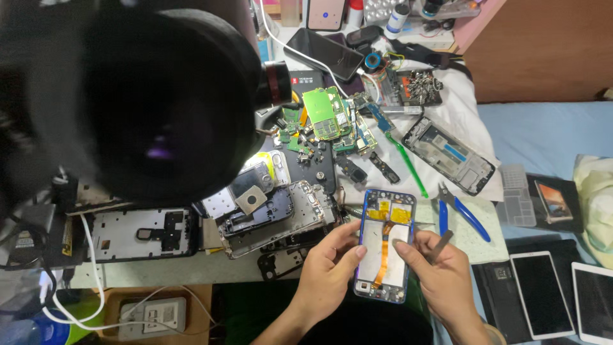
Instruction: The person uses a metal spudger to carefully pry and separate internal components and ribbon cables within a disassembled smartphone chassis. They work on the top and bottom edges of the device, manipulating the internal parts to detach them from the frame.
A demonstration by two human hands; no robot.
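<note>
Right, the opened phone (385, 246) sits low and centre, back cover off, blue-rimmed, upright between both hands at the near edge of the table (191, 265). An orange flex ribbon runs down its middle, with yellow patches near the top. Left hand (329, 271) cups the phone's left edge, thumb lying across the lower left of the frame, fingers curled behind it: a firm hold. Right hand (440, 275) is at the phone's right side, closed round a thin metal tool (440, 245), with one fingertip touching the phone's inside by the ribbon. The tool's far end sticks up and away to the right, clear of the phone.

Just past the right hand lie blue-handled pliers (461, 214) on a pale green mat (485, 233). A green plastic stick (408, 166) slants above the phone, and a bare phone frame (450, 155) rests beyond it. Left of the phone there's a heap of stripped phone shells (271, 211); green circuit boards (325, 115) sit farther back.

Packages now: a dark flat box (305, 80) with a small red square label lies at the back centre, under a black phone (324, 53). A white bottle (397, 18) with a blue band stands at the far edge. Two white tablets (562, 291) lie off to the right. A big dark blurred lens (153, 96) fills the upper left.
</note>
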